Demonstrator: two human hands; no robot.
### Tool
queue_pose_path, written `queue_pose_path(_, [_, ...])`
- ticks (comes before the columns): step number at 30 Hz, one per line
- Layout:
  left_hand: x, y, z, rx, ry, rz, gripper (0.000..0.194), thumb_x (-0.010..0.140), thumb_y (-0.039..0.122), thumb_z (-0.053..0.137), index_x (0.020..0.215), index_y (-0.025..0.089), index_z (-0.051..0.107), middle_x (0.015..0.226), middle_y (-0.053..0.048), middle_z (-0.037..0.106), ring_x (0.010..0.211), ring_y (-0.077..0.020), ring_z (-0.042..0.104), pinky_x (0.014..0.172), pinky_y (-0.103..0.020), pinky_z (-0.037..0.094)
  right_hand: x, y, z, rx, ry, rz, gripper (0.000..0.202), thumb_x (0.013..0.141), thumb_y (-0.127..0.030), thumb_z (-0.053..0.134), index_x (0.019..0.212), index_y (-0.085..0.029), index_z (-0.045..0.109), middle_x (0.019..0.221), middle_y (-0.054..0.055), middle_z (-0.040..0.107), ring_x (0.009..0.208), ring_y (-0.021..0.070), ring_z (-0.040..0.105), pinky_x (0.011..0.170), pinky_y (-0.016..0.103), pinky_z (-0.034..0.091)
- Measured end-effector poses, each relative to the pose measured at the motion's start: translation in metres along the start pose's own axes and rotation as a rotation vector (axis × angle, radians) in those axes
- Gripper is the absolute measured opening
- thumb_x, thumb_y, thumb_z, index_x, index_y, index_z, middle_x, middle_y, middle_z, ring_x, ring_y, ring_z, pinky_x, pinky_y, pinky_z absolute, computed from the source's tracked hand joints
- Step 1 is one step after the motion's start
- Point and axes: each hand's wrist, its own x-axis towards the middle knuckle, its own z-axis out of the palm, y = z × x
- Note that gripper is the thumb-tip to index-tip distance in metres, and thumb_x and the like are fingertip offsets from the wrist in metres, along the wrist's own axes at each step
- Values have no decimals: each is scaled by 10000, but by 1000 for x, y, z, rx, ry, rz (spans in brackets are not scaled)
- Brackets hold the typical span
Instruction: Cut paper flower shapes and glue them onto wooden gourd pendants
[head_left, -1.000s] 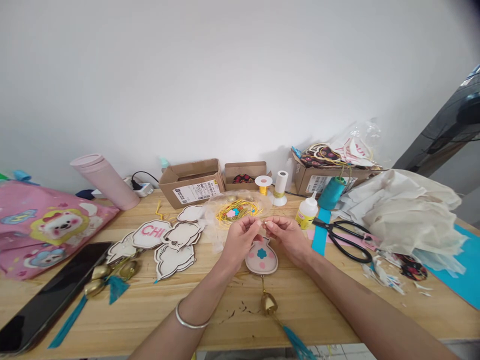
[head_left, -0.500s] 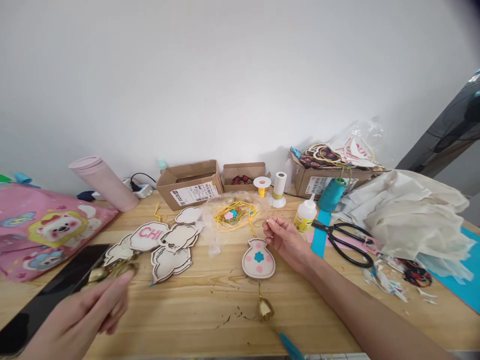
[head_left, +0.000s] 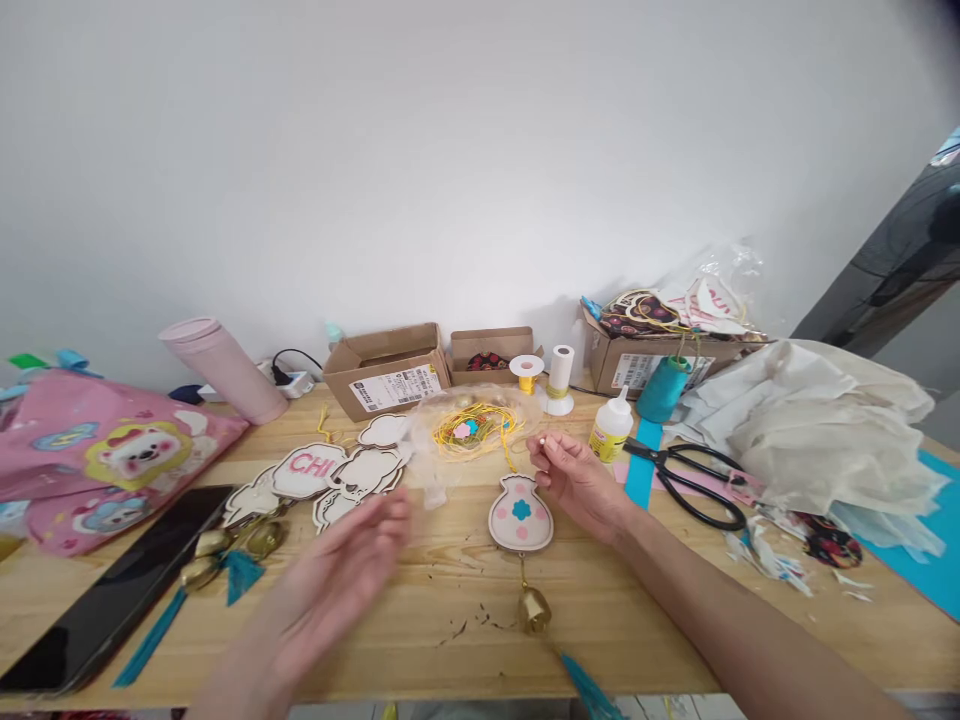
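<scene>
My right hand [head_left: 574, 480] pinches a small pale bead [head_left: 545, 441] beside the yellow cord at the top of a pouch-shaped ornament [head_left: 520, 514]. Below that ornament hang a brass bell [head_left: 534, 608] and a blue tassel [head_left: 585, 685]. Over the left-centre of the table is my left hand [head_left: 349, 575], slightly blurred, with its fingers apart and nothing seen in them. Behind it lie several flat white ornaments [head_left: 307, 470]. More brass bells [head_left: 264, 537] with blue tassels [head_left: 244, 574] rest to its left.
A black phone-like slab [head_left: 112, 590], pink bag [head_left: 127, 450] and pink bottle [head_left: 225, 370] are at left. Cardboard boxes [head_left: 390, 385], thread spools [head_left: 559, 375] and a glue bottle [head_left: 611, 428] stand behind. Black scissors [head_left: 690, 482] and pale fabric [head_left: 825, 440] lie at right.
My left hand has moved right from the brass bells and its fingers have opened. The bells and their tassels now show. My right hand remains near the ornament's cord.
</scene>
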Motion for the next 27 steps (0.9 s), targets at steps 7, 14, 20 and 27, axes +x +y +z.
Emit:
queue_pose_path(7, [35,-57,110,332,-380,-29,137,772,184,661,827,58,668,648,0,489,519,-19,418,479,-112,393,3,4,2,-224,113,-182,236,600,-420,756,722,-224,707,624,-25,611,500,57,392,488,210,335])
queue_pose_path(14, [40,-59,121,439,-310,123,228,630,276,778,725,81,707,573,37,471,465,3,334,433,-107,304,3,1,0,-537,106,-528,91,735,-296,650,753,-254,729,728,14,659,691,140,572,652,294,474])
queue_pose_path(20, [44,-55,114,524,-267,168,267,591,278,796,768,90,728,586,14,532,482,-7,347,451,-118,309,3,7,0,-902,79,-743,193,812,-198,551,898,-244,718,727,28,632,674,135,575,557,254,465])
queue_pose_path(27, [44,-45,112,472,-239,149,243,524,267,824,604,90,678,505,48,464,454,-9,331,423,-119,306,-3,6,-22,-1118,133,-879,322,815,-205,546,1125,-256,615,839,44,613,731,156,566,660,310,478])
